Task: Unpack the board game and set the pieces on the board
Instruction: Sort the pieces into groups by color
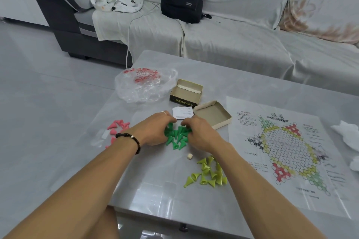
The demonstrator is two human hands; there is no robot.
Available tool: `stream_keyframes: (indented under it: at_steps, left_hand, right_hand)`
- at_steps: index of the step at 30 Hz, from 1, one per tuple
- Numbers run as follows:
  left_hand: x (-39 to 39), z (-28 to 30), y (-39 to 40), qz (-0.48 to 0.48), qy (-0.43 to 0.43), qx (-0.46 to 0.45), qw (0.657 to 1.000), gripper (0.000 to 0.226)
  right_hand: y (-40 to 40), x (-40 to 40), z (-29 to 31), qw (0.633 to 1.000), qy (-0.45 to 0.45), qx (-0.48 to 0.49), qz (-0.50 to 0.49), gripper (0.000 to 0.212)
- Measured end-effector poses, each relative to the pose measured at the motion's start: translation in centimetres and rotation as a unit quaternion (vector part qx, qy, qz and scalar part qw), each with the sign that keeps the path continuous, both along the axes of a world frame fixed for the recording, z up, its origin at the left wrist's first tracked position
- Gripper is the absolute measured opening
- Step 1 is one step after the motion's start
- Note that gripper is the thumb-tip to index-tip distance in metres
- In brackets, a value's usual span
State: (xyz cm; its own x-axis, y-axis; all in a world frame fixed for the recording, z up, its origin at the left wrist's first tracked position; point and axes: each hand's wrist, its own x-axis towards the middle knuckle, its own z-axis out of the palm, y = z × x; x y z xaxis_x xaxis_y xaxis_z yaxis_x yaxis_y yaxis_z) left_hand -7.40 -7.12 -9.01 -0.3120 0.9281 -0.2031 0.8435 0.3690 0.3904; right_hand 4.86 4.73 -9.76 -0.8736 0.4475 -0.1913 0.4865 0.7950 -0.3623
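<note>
While both hands' grips curl around green cones (pixel 177 136), the grey table (pixel 159 196) fronts a sheet-covered sofa (pixel 242 40).

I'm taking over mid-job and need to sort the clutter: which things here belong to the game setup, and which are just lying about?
Part of the job:
paper board
green pieces, under both hands
yellow-green pieces
pink pieces
die
box tray and lid
leaflet

Lying about:
plastic bag
black backpack
cloth tote
white tissue
</note>
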Motion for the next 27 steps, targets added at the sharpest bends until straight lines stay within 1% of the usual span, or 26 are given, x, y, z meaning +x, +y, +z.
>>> stream_keyframes:
  at_steps: [3,6,8,10,12,13,14,16,18,20,21,24,27]
  left_hand:
    - [0.2,0.3,-1.2,0.021,-0.017,0.037,0.999,0.074]
    - [-0.1,0.4,-3.8,0.066,-0.056,0.098,0.991,0.074]
    - [-0.6,-0.3,-6.4,0.124,-0.066,0.174,0.975,0.067]
    - [-0.9,-1.4,-9.1,0.191,-0.038,0.259,0.946,0.058]
    - [-0.9,-2.3,-11.3,0.238,-0.018,0.306,0.922,0.057]
    - [-0.9,-2.6,-12.2,0.245,-0.02,0.315,0.917,0.059]
    - [-1.1,-2.9,-12.9,0.244,-0.029,0.312,0.918,0.063]
    - [-1.7,-3.7,-14.1,0.219,-0.055,0.273,0.935,0.076]
    - [-2.7,-4.6,-15.0,0.186,-0.065,0.203,0.959,0.09]
    - [-3.8,-5.1,-15.2,0.16,-0.039,0.132,0.978,0.096]
    - [-4.3,-5.3,-15.1,0.145,-0.015,0.115,0.983,0.095]
    - [-5.8,-5.8,-14.3,0.103,0.041,0.109,0.988,0.091]
    - [-7.2,-6.2,-13.9,0.09,0.05,0.143,0.984,0.075]
  right_hand:
    - [-0.5,0.8,0.4,0.999,0.03,-0.007,-0.026,0.051]
    - [-1.6,1.4,0.7,0.996,0.079,0.017,-0.044,0.046]
    - [-3.2,1.1,0.7,0.993,0.11,0.024,-0.035,0.041]
    - [-5.6,0.5,0.5,0.99,0.14,0.017,-0.016,0.04]
    - [-8.3,-0.3,-0.1,0.985,0.174,0.007,0.003,0.042]
    - [-9.6,-0.6,-0.5,0.983,0.185,0.002,0.016,0.046]
    - [-10.9,-0.9,-0.8,0.981,0.19,-0.003,0.03,0.051]
    - [-12.6,-1.3,-1.6,0.982,0.18,-0.015,0.055,0.061]
    - [-13.4,-1.9,-2.3,0.983,0.166,-0.022,0.07,0.071]
    - [-13.4,-2.9,-2.9,0.986,0.142,-0.033,0.076,0.078]
    - [-13.3,-3.5,-3.1,0.988,0.129,-0.039,0.078,0.079]
    - [-12.7,-5.4,-3.2,0.99,0.092,-0.047,0.091,0.081]
    - [-12.1,-7.3,-3.3,0.989,0.068,-0.024,0.131,0.078]
